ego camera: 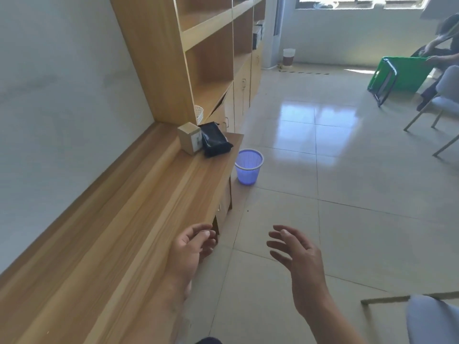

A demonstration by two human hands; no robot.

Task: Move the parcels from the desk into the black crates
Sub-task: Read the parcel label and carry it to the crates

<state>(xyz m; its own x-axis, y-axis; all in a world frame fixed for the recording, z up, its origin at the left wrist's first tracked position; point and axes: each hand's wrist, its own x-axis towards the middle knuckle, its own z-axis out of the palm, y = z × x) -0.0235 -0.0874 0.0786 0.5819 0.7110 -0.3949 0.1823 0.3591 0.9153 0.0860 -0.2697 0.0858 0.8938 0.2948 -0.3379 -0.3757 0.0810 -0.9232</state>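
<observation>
A small cardboard box parcel (190,140) and a black plastic-wrapped parcel (215,139) stand side by side at the far end of the long wooden desk (119,232). My left hand (193,245) hovers by the desk's front edge, fingers loosely curled, holding nothing. To its right, my right hand (295,249) is raised over the floor with fingers spread, also holding nothing. Both hands are well short of the parcels. No black crate is in view.
A purple mesh waste bin (249,166) stands on the tiled floor by the desk's far corner. Wooden shelving (211,53) rises behind the parcels. A seated person holds a green folding frame (400,73) at the far right, near chairs (444,100). A grey chair seat (432,319) is at bottom right.
</observation>
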